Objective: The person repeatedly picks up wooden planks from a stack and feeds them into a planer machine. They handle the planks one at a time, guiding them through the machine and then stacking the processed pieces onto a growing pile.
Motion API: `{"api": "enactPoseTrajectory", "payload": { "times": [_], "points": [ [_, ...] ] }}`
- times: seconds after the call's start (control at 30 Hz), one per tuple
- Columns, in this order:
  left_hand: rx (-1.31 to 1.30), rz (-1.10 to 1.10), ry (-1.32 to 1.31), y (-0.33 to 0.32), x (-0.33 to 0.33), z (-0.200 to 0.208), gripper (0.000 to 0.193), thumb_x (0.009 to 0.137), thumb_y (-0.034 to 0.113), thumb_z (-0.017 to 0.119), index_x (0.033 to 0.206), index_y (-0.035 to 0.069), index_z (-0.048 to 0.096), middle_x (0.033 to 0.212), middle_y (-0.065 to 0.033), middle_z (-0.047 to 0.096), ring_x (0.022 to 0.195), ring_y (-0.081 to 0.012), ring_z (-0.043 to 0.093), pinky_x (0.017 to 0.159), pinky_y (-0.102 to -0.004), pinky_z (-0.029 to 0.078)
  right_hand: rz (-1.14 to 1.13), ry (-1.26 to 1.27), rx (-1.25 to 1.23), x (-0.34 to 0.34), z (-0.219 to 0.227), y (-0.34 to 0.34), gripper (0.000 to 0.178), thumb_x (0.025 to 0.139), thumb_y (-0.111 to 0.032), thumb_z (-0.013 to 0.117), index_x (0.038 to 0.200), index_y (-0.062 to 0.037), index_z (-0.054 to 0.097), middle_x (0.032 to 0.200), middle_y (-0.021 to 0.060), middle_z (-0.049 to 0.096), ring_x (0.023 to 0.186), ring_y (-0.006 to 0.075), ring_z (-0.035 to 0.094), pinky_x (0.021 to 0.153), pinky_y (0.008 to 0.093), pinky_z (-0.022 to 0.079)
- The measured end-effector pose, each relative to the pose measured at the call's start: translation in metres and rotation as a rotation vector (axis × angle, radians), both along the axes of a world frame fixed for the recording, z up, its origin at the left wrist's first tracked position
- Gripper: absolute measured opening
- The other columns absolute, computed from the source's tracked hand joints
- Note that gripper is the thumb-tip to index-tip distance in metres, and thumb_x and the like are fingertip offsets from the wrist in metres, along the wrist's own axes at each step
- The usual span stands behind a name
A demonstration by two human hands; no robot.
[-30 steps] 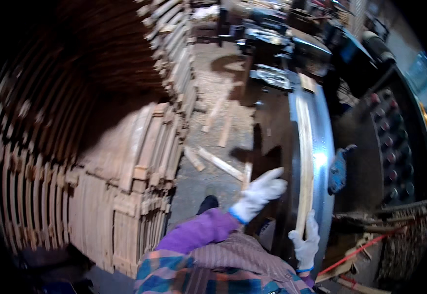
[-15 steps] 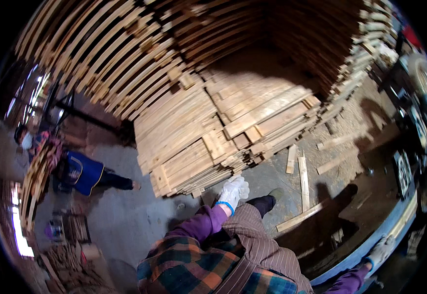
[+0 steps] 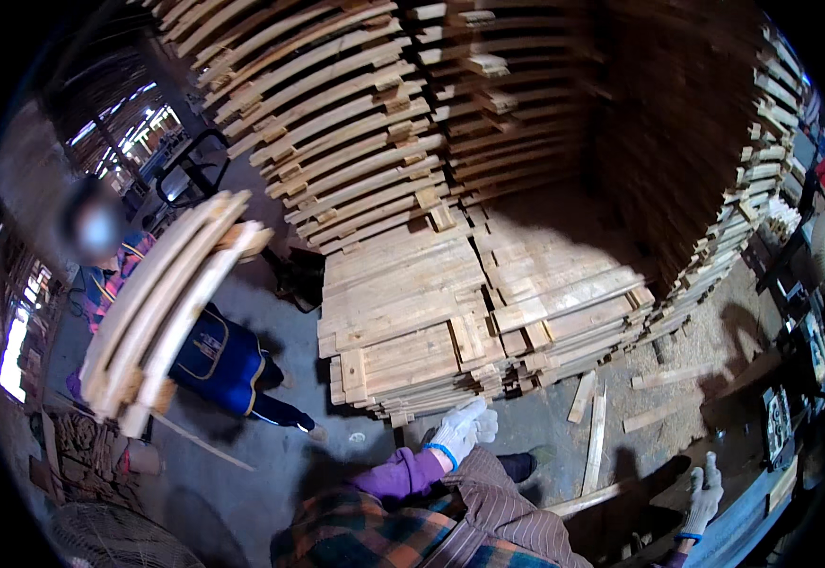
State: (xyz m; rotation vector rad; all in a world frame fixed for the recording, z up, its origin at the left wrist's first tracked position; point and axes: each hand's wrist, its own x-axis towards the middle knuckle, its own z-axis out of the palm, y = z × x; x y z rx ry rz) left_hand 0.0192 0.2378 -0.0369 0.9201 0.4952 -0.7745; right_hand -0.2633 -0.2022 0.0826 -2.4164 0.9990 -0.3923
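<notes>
My left hand [image 3: 460, 434], in a white knit glove with a blue cuff, is in front of my body, just off the near edge of a stack of boards [image 3: 398, 289]. Its fingers are loosely extended and I see nothing in them. My right hand [image 3: 704, 500], gloved the same way, is at the lower right with its fingers spread upward, holding nothing. It is beside the pale bluish edge of a bench or machine [image 3: 739, 530]. The boards are pale, flat planks laid side by side in layers.
Tall walls of stacked slats [image 3: 356, 151] rise behind the boards. At left, a person in a blue apron [image 3: 219, 355] carries a bundle of wooden strips [image 3: 171, 312]. Loose strips [image 3: 596, 440] and sawdust lie on the floor at right. A fan [image 3: 119, 540] stands lower left.
My right hand has lifted off the bench edge and its fingers have spread. The person with the strips has come nearer. My view has shifted, with the stack now further right and lower.
</notes>
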Motion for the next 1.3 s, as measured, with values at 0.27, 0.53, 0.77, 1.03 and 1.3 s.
{"api": "enactPoseTrajectory", "payload": {
  "times": [0.27, 0.53, 0.77, 1.03, 1.3],
  "points": [
    [-0.113, -0.129, -0.085, 0.034, -0.028, 0.046, 0.039, 0.096, 0.025, 0.064, 0.129, 0.008, 0.055, 0.102, -0.0154, 0.069, 0.081, -0.0259, 0.070, 0.068, -0.0386, 0.058, 0.078, -0.006, 0.167, 0.040, -0.007, 0.025, 0.040, 0.092, -0.017, 0.064, 0.129, -0.0007, 0.062, 0.125, 0.0163, 0.065, 0.114, 0.0282, 0.062, 0.101, 0.0341, 0.044],
    [0.161, -0.524, -0.192, 0.061, -0.036, 0.049, 0.061, 0.096, 0.020, 0.060, 0.149, 0.004, 0.036, 0.117, -0.0157, 0.063, 0.096, -0.0214, 0.065, 0.080, -0.0340, 0.054, 0.094, -0.095, 0.304, 0.056, -0.001, 0.042, 0.041, 0.092, -0.019, 0.067, 0.129, -0.0022, 0.062, 0.124, 0.0151, 0.067, 0.114, 0.0242, 0.062, 0.100, 0.0329, 0.045],
    [-0.249, -1.102, -0.723, 0.032, -0.030, 0.128, 0.054, 0.102, 0.019, 0.054, 0.150, 0.002, 0.036, 0.131, -0.0109, 0.060, 0.114, -0.0141, 0.058, 0.102, -0.0282, 0.044, 0.057, -0.067, 0.218, 0.100, 0.020, 0.058, 0.049, 0.092, -0.029, 0.064, 0.133, -0.0035, 0.059, 0.131, 0.0174, 0.063, 0.122, 0.0270, 0.059, 0.103, 0.0344, 0.043],
    [-0.202, -1.263, -0.853, -0.019, -0.021, 0.150, 0.057, 0.101, 0.022, 0.056, 0.151, 0.003, 0.034, 0.130, -0.0129, 0.061, 0.118, -0.0154, 0.056, 0.101, -0.0277, 0.044, 0.629, 0.134, -0.197, 0.369, 0.082, 0.163, 0.078, 0.081, -0.065, 0.064, 0.133, -0.0082, 0.051, 0.096, 0.0201, 0.070, 0.094, 0.0410, 0.067, 0.077, 0.0497, 0.052],
    [-0.360, -1.121, -0.506, -0.026, -0.029, 0.118, 0.060, 0.100, 0.022, 0.059, 0.151, 0.001, 0.033, 0.129, -0.0132, 0.060, 0.118, -0.0171, 0.055, 0.101, -0.0314, 0.044, 0.262, 0.192, 0.017, 0.420, 0.037, 0.090, 0.055, 0.076, -0.040, 0.077, 0.118, -0.0091, 0.061, 0.108, 0.0219, 0.069, 0.101, 0.0398, 0.067, 0.082, 0.0495, 0.054]
  ]
}}
